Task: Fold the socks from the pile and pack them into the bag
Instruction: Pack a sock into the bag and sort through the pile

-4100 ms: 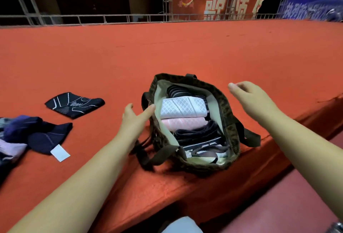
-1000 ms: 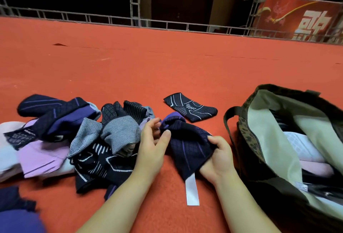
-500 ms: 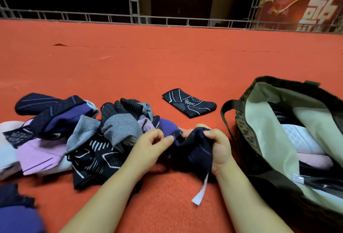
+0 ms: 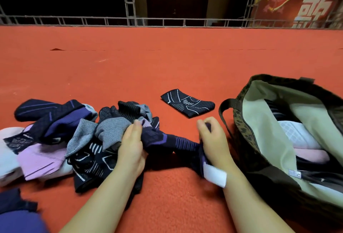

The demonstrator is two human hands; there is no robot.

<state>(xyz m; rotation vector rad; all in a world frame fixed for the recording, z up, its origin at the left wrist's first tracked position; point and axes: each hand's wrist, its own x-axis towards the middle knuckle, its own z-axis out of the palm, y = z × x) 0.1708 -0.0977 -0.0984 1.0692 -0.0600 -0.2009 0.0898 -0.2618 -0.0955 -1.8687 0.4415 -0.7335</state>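
A navy sock with purple stripes (image 4: 172, 142) was held stretched between the 2 hands, just above the red surface (image 4: 167, 62). One end was gripped by the left hand (image 4: 132, 147), fingers curled over the fabric; the other end was pinched by the right hand (image 4: 213, 140), and a white tag (image 4: 215, 176) hung from the sock below that wrist. The right-hand grip was slightly blurred, so the exact finger placement could not be made out. Directly left of the left hand, and touching it, the pile of socks (image 4: 61, 140) was spread in navy, grey, pink and white. Beyond the hands, between them and well apart from both, 1 folded black sock with white lines (image 4: 188, 103) lay flat. Just right of the right hand the open bag (image 4: 259, 140) stood, with folded white, pink and dark socks seen inside.
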